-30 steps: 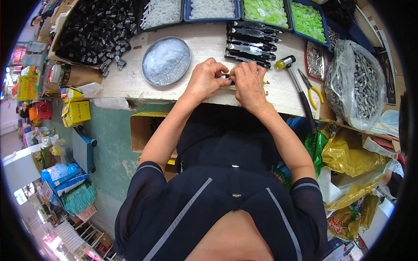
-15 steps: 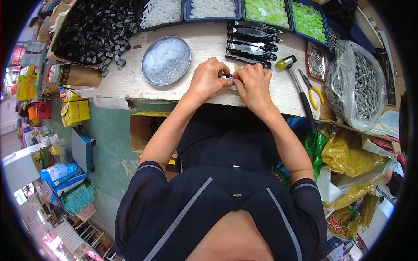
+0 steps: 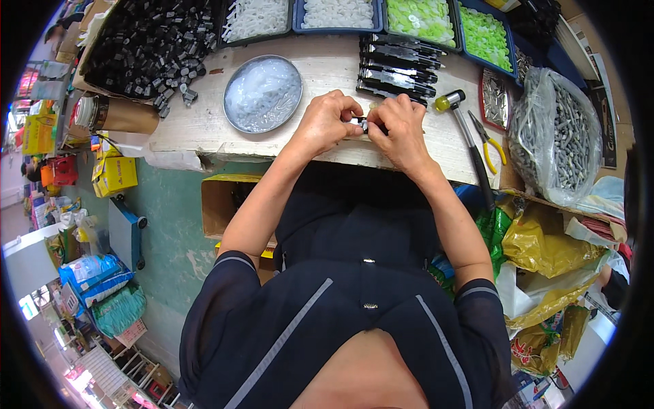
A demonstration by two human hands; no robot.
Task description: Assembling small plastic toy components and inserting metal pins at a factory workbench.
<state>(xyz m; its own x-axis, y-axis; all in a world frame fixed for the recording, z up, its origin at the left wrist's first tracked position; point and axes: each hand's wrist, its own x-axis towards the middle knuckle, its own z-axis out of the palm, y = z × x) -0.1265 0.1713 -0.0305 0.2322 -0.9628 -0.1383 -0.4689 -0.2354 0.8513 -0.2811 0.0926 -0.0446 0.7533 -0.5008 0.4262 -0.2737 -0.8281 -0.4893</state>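
Observation:
Close to the bench's front edge, my left hand [image 3: 325, 121] pinches a small black and silver part [image 3: 362, 125] between thumb and fingers. From the other side, my right hand [image 3: 399, 128] closes its fingertips on the same part, and much of it is hidden by the fingers. Just beyond my hands lies a row of several long black pieces [image 3: 398, 71] with shiny strips. A round metal dish [image 3: 298, 102] of clear, whitish small pieces stands to the left of my left hand. The hammer [image 3: 470, 136] with a yellow face rests right of my right hand.
Yellow-handled pliers [image 3: 490, 146] lie beside a clear bag of grey parts [image 3: 569, 129]. Trays of white pieces [image 3: 338, 13] and green pieces [image 3: 487, 37] line the back. Black parts [image 3: 150, 48] heap at the left, near a brown bottle [image 3: 126, 114].
The fingers of my right hand have shifted slightly on the small part, and more of its black and silver body shows between my hands. My left hand keeps its pinch.

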